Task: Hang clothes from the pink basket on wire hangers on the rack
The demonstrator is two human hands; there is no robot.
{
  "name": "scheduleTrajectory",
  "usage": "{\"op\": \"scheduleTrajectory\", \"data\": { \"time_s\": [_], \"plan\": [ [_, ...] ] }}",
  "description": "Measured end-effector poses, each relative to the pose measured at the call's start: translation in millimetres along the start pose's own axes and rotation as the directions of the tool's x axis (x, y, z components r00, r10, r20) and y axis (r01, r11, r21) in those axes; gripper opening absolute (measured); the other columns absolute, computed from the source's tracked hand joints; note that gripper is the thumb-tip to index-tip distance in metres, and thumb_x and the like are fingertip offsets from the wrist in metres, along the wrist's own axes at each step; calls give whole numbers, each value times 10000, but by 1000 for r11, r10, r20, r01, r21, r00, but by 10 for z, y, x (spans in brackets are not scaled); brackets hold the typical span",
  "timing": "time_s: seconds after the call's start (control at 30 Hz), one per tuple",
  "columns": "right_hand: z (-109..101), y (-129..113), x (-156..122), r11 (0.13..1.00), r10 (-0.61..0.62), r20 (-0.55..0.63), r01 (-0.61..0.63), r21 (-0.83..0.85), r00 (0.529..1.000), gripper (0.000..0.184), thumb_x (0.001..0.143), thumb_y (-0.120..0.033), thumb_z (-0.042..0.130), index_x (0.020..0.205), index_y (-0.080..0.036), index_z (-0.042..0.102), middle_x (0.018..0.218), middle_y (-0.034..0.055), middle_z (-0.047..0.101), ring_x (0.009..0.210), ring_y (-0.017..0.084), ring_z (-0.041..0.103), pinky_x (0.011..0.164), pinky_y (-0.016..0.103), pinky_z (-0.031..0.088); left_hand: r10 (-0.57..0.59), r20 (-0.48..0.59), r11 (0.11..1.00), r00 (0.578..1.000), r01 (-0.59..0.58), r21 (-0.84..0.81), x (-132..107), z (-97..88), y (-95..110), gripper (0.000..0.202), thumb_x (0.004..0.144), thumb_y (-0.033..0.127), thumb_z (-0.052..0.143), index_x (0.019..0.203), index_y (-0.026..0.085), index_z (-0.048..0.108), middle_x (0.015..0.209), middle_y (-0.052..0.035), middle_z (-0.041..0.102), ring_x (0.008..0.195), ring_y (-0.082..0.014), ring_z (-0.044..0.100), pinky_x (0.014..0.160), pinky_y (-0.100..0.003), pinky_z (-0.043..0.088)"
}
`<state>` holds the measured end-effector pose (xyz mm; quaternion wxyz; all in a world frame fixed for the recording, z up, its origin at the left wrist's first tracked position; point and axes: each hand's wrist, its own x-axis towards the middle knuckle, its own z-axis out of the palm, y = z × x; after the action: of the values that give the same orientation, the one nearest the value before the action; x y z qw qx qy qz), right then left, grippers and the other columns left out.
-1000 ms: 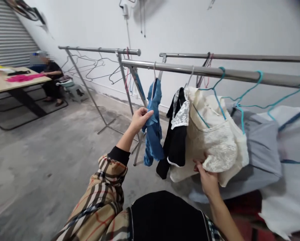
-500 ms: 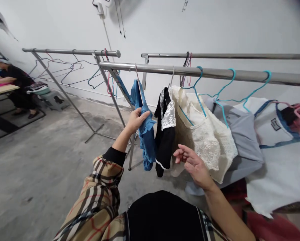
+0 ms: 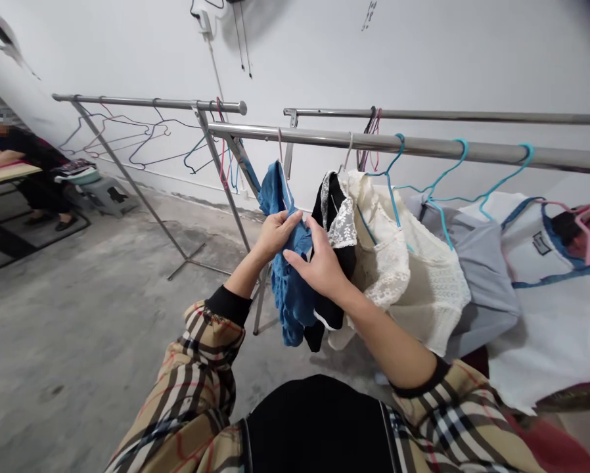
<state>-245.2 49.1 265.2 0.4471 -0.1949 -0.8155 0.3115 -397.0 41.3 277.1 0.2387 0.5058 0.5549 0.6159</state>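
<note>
A blue garment (image 3: 290, 302) hangs on a pale hanger from the front metal rail (image 3: 315, 136). My left hand (image 3: 276, 235) grips its upper edge, with the thumb on top and the fingers behind the cloth. My right hand (image 3: 324, 266) is at the garment's right side, thumb and fingers apart, close to or touching the fabric; I cannot tell which. Just right of it hangs a black garment (image 3: 347, 259) with a white lace front (image 3: 341, 223), partly hidden by my right hand and forearm. Beyond that are cream lace tops (image 3: 388, 263) on turquoise hangers (image 3: 393, 180).
A grey garment (image 3: 487, 263) and a white top with blue trim (image 3: 556, 322) hang farther right. Bare hangers (image 3: 147, 141) are on the left rack (image 3: 152, 103). A seated person (image 3: 14, 157) works at a table (image 3: 9, 176) far left, beside a grey stool (image 3: 102, 194).
My right hand has moved left and up from in front of the cream tops to the blue garment. My left hand keeps its grip. The view has shifted slightly.
</note>
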Motion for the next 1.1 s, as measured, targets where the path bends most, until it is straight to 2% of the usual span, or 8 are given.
{"op": "scheduleTrajectory", "data": {
  "time_s": [0.17, 0.27, 0.43, 0.57, 0.67, 0.8, 0.93, 1.1],
  "plan": [
    [199, 149, 137, 979, 76, 34, -68, -192, 997, 378, 932, -314, 421, 1250, -144, 534, 1076, 133, 679, 1001, 251, 641, 896, 385, 499, -13, 0, 1000, 1000, 13, -14, -8, -13, 78, 481, 757, 571, 635, 558, 186, 427, 522, 52, 370, 474, -66, 321, 438, -213, 256],
    [172, 160, 75, 957, 84, 51, -67, -282, 995, 339, 963, -326, 354, 1104, -148, 606, 872, 106, 701, 777, 228, 660, 736, 321, 505, 35, -95, 998, 995, -30, 50, 38, -38, 61, 506, 761, 538, 646, 522, 193, 365, 503, 55, 323, 465, -66, 283, 431, -218, 222],
    [76, 100, 1, 966, 35, -38, -44, -256, 999, 343, 965, -353, 358, 1083, -174, 626, 893, 98, 712, 792, 216, 671, 728, 296, 503, 129, -225, 988, 966, -107, 110, 309, -117, -26, 443, 860, 515, 528, 567, 195, 440, 516, 37, 377, 508, -101, 400, 500, -228, 321],
    [17, 50, -22, 991, 20, -70, -29, -128, 997, 350, 959, -361, 384, 1153, -176, 610, 1051, 95, 713, 938, 215, 675, 840, 314, 514, 156, -408, 914, 900, 25, 405, 590, -300, -189, 241, 827, 417, 610, 931, 200, 600, 843, -37, 624, 819, -193, 599, 757, -300, 445],
    [3, 34, -46, 995, 28, -76, -35, -92, 997, 374, 959, -365, 390, 1200, -171, 599, 1112, 90, 706, 1009, 213, 666, 875, 320, 515, 48, -384, 781, 922, 205, 590, 737, -424, -373, 471, 782, 376, 670, 1201, 218, 525, 1127, -104, 624, 1047, -267, 592, 880, -369, 439],
    [-4, 34, -78, 995, 29, -95, -37, -89, 995, 386, 958, -354, 400, 1230, -165, 600, 1161, 98, 695, 1067, 218, 656, 913, 335, 516, -55, -304, 714, 951, 250, 654, 844, -487, -552, 466, 809, 312, 623, 1247, 210, 503, 1090, -126, 655, 1040, -300, 613, 884, -411, 446],
    [-19, 35, -99, 996, 24, -98, -32, -83, 995, 395, 961, -358, 411, 1257, -178, 600, 1176, 100, 691, 1090, 226, 652, 931, 352, 523, 67, -301, 757, 951, 148, 637, 921, -426, -516, 376, 879, 343, 531, 1232, 214, 525, 1113, -112, 643, 1064, -273, 607, 915, -380, 442],
    [-23, 22, -99, 996, 22, -60, -28, -86, 998, 396, 964, -346, 410, 1293, -213, 586, 1222, 74, 676, 1133, 209, 638, 973, 351, 509, 191, -273, 757, 943, 35, 652, 1072, -288, -336, 584, 856, 312, 549, 1419, 272, 399, 1310, -134, 526, 1118, -312, 587, 921, -405, 448]
  ]
}}
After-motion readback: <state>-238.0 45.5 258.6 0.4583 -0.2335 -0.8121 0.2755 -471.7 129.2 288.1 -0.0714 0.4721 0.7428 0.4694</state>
